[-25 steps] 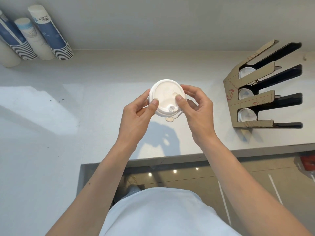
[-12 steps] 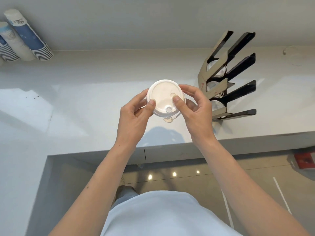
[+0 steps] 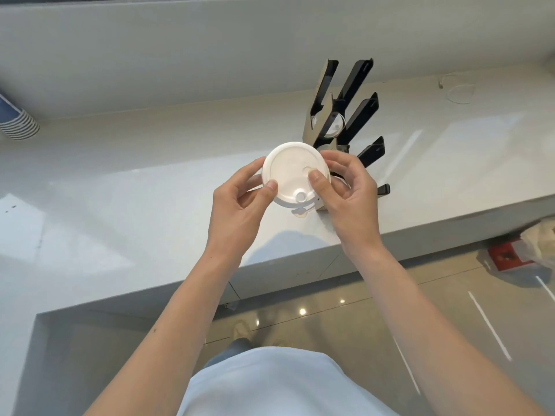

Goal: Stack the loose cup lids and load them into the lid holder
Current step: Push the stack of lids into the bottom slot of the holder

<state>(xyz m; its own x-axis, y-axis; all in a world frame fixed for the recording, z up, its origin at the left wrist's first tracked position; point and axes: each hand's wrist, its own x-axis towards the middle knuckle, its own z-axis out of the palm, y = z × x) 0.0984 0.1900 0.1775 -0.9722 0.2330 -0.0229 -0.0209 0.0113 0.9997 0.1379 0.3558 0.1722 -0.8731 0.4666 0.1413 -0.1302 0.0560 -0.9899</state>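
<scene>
Lids (image 3: 292, 172) pinched btwn both hands (image 3: 295, 202).

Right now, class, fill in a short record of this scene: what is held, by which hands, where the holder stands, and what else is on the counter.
Held item: stack of round white plastic cup lids, top face towards the camera
Left hand: grip on the stack's left edge, thumb on top
Right hand: grip on the right edge, thumb on top
Holder: black and tan slotted lid holder, behind the right hand, clear lids in its slots
Surface: pale grey counter
Also there: blue and white paper cup stack, far left
</scene>
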